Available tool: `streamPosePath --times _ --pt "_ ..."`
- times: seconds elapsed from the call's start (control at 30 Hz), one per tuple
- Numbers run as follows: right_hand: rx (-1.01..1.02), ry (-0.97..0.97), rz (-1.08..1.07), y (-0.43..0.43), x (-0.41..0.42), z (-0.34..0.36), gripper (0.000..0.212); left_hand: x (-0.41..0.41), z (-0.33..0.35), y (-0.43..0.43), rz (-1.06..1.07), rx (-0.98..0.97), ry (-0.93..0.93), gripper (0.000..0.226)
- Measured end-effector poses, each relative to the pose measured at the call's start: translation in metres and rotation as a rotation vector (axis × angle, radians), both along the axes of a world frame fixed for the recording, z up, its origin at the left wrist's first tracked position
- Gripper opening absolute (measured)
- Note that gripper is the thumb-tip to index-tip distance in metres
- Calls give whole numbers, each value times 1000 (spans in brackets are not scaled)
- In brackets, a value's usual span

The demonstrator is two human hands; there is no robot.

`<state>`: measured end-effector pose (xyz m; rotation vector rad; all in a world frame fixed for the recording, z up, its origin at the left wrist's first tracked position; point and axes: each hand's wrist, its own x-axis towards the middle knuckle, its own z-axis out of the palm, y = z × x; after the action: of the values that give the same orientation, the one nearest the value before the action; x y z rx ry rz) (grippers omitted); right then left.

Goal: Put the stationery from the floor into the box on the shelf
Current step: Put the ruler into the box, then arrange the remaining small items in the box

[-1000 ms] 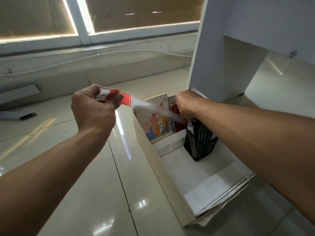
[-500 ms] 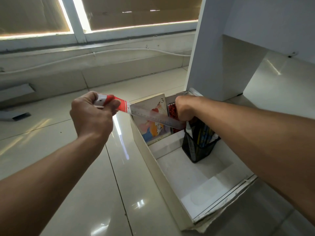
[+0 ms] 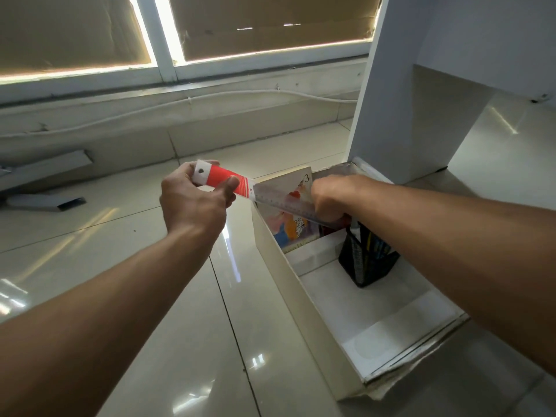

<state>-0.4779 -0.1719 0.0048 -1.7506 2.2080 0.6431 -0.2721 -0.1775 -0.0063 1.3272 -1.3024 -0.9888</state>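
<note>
A clear ruler with a red and white sleeve on its left end stretches between both hands, above the far end of the white box. My left hand pinches the red sleeve end. Over the box, my right hand is closed on the ruler's other end. Inside the box a colourful book leans against the far wall and a black mesh pen holder with pens stands beside it, under my right forearm.
The box sits on glossy floor tiles next to a white shelf unit. A window wall with a white cable runs behind. A grey metal channel piece lies on the floor at far left.
Both hands and the ruler have dropped a little toward the box. My left grip has shifted, so more of the red sleeve shows.
</note>
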Motion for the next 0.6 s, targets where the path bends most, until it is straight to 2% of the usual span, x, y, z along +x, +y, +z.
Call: streamPosePath --times 0.13,0.2,0.3,0.4,0.47,0.53,0.6 --pt "-177 -35 -25 13 22 21 16 14 -2 8 -45 103 70 66" --pt "-286 24 -12 20 40 37 21 27 -5 15 -56 151 41 79" --pt "-519 71 47 38 73 60 24 53 -9 34 -54 174 -49 87" --pt "-660 -172 198 68 105 64 21 81 -16 60 -101 182 -191 81" --pt "-599 -330 276 93 125 50 13 99 -23 81 -250 188 -338 68" --pt "-415 -411 301 119 145 28 23 116 -31 103 -494 208 -497 50" --pt "-215 -413 297 144 160 8 33 129 -39 123 -718 230 -666 44"
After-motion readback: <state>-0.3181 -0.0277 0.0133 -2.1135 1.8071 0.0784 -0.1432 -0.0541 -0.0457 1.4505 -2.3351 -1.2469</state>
